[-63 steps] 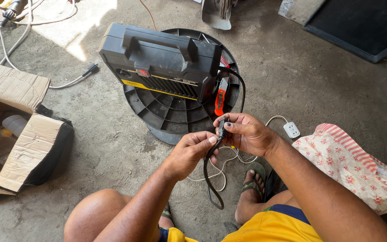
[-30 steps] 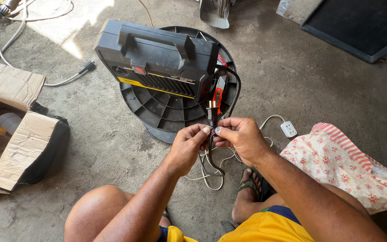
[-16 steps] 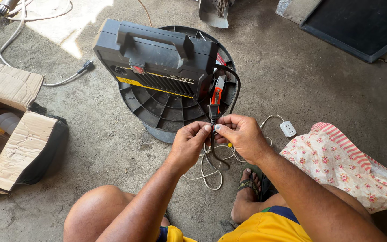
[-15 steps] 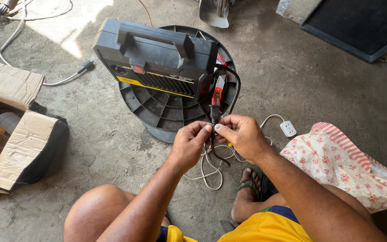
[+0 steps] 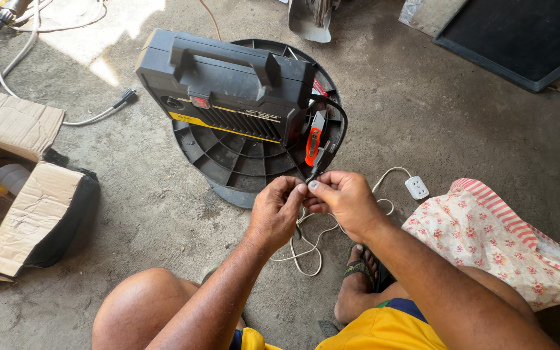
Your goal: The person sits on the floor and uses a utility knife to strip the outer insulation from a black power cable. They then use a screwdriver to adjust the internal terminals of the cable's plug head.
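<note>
Seated on a concrete floor (image 5: 474,123), a person pinches a thin black cable (image 5: 337,123) between both hands at the frame's centre; the left hand (image 5: 279,210) is curled narrow, fingertips closed on the cable, the right hand (image 5: 343,199) touching it at 3 o'clock, likewise pinched shut; the cable arcs up towards 12 o'clock to a black carry-handled machine (image 5: 228,87) resting on a round ribbed black base (image 5: 241,168); a white cord with switch (image 5: 417,187) lies at 3 o'clock; an open cardboard box (image 5: 21,194) sits at 9 o'clock.

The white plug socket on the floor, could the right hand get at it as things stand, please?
Probably yes: the white plug socket lies uncovered on bare concrete just right of the right hand, though that hand is busy pinching the black cable with the left hand.
</note>
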